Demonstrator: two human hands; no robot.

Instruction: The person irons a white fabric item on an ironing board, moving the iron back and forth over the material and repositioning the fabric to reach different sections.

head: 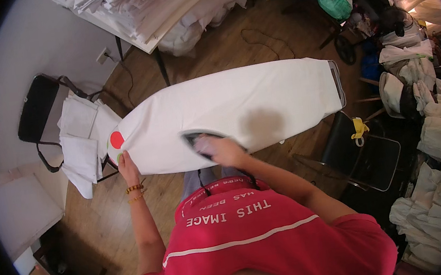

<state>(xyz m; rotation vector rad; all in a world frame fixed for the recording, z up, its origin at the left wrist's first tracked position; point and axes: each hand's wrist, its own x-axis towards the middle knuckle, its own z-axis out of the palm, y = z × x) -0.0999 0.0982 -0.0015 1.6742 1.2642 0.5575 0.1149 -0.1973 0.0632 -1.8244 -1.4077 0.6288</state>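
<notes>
White cloth point(216, 97) lies stretched lengthwise over an ironing board, with slight creases towards its left end. At that end the board's dotted cover point(117, 140) shows, red and green on white. My left hand point(127, 168) pinches the cloth's near left corner, thumb on top. My right hand point(217, 149) grips a clothes iron point(190, 135), blurred, whose soleplate rests on the cloth near the front edge. Its pointed tip faces left. A round shadow falls on the cloth to the right of the iron. The board's metal end point(339, 82) sticks out at the right.
Folded white cloths point(77, 120) are piled on a black chair point(38, 108) at the left. A white table point(150, 44) beyond holds stacked cloth. Another black chair point(368, 162), with a yellow item point(359, 127), stands right. A cord point(267, 44) trails across the floor.
</notes>
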